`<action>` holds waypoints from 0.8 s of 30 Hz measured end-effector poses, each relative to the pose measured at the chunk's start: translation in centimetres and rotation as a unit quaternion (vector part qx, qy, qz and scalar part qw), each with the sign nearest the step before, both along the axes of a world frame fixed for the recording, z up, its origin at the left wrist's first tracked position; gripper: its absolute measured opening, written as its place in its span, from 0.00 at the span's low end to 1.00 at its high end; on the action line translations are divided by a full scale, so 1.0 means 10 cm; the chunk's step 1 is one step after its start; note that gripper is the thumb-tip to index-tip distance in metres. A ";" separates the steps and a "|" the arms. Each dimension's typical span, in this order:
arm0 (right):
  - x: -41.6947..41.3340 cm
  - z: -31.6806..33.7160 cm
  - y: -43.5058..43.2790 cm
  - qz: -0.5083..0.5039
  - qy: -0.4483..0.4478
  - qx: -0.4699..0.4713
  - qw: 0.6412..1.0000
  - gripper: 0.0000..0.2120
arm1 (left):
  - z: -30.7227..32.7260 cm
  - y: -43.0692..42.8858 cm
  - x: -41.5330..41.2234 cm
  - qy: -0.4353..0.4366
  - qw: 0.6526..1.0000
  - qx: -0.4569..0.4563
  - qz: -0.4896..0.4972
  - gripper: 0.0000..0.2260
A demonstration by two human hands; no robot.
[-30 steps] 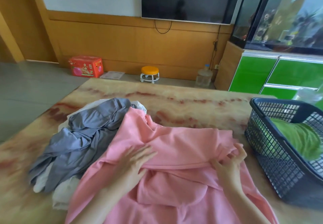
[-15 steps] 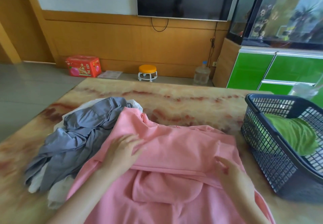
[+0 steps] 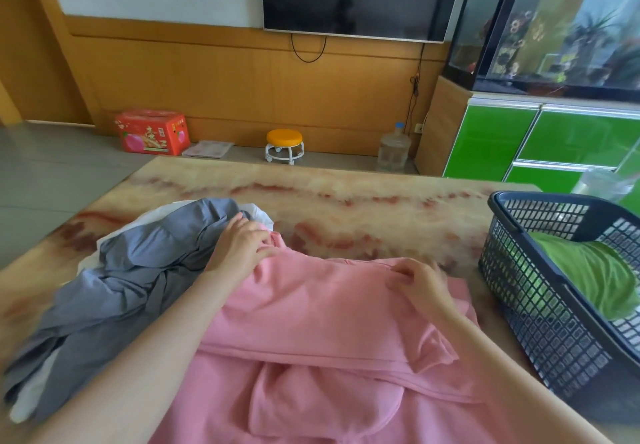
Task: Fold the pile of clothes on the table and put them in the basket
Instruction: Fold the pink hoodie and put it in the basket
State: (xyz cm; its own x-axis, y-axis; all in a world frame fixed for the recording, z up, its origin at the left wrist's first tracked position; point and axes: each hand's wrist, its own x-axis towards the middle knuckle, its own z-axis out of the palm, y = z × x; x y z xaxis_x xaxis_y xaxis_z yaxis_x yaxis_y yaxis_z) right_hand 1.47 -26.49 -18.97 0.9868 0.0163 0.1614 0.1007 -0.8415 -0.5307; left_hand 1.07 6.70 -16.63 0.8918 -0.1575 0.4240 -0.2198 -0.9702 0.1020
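Observation:
A pink garment (image 3: 311,322) lies spread across the near middle of the marble table (image 3: 346,201), partly folded, with a fold line running across it. My left hand (image 3: 242,246) grips its far left corner, beside the pile. My right hand (image 3: 419,281) pinches its far edge toward the right. A grey garment (image 3: 138,277) lies crumpled on the left over a white one (image 3: 31,402). On the right stands a dark mesh basket (image 3: 540,322) with a folded green garment (image 3: 595,277) inside.
Beyond the table's far edge the floor holds a red box (image 3: 152,132), a small orange stool (image 3: 284,146) and a water jug (image 3: 393,149). Green cabinets (image 3: 519,142) with a fish tank stand at the right. A plastic cup (image 3: 602,184) sits behind the basket.
Both hands have moved away from me, from the middle fold of the pink garment to its far edge. The left hand went up-left to the corner by the grey garment.

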 end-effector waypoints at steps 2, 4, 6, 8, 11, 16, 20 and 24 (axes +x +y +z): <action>-0.02 0.03 -0.03 -0.023 -0.051 0.012 0.998 0.05 | 0.04 -0.04 0.05 -0.038 0.999 0.005 0.025 0.11; -0.05 -0.01 -0.03 -0.023 -0.090 0.004 0.996 0.08 | 0.03 -0.11 0.09 -0.046 0.998 -0.002 0.042 0.11; -0.10 -0.11 0.00 -0.004 -0.076 -0.029 0.997 0.19 | -0.05 -0.17 0.10 -0.012 0.997 0.024 0.077 0.11; -0.18 -0.23 0.03 0.036 -0.001 -0.081 0.996 0.30 | -0.13 -0.21 0.07 0.006 0.992 0.046 0.116 0.15; -0.30 -0.30 0.00 0.073 0.014 -0.129 0.989 0.36 | -0.10 -0.36 -0.10 -0.036 0.996 0.016 0.083 0.17; -0.73 -0.40 -0.18 0.089 -0.005 -0.202 0.975 0.36 | -0.47 -0.38 -0.62 0.031 0.996 0.068 0.039 0.27; -0.82 -0.44 -0.20 0.091 0.076 -0.206 0.971 0.51 | -0.64 -0.21 -0.71 0.104 0.987 0.107 0.064 0.35; -0.89 -0.21 -0.23 0.093 0.121 -0.236 0.960 0.58 | -0.48 -0.25 -0.75 0.124 0.984 0.090 0.086 0.37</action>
State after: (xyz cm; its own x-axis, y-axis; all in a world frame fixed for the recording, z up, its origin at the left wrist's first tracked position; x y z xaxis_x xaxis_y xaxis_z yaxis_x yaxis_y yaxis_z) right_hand -7.40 -28.82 -21.05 0.9675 0.2099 -0.1408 0.1934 -0.9735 -0.1223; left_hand -6.41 4.19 -21.44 0.9846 -0.0483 0.1680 -0.0414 -0.9982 -0.0443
